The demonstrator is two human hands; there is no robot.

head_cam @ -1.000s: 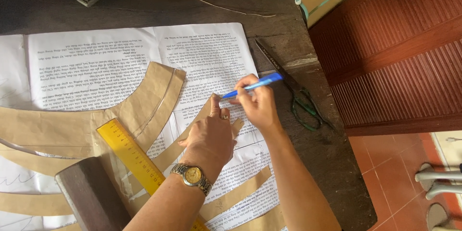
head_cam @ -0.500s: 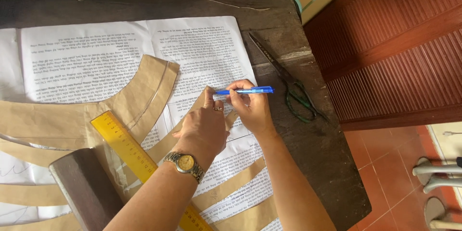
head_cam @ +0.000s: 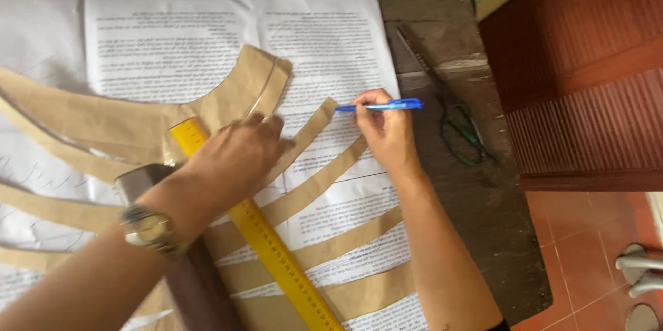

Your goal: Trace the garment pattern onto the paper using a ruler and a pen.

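On the dark tabletop (head_cam: pixel 476 234), over printed paper sheets (head_cam: pixel 324 41), curved brown paper pattern strips (head_cam: pixel 314 186) are laid, and a blue pen (head_cam: pixel 380 105) is gripped in the right hand (head_cam: pixel 387 134) with its tip at the upper end of one strip. The left hand (head_cam: pixel 231 158) is pressed flat, fingers spread, on the strips beside a yellow ruler (head_cam: pixel 269 241), holding nothing. For a clean line, the pattern is best kept pinned close to the pen tip, and the edge followed slowly. Green-handled scissors (head_cam: pixel 452 120) lie just to the right.
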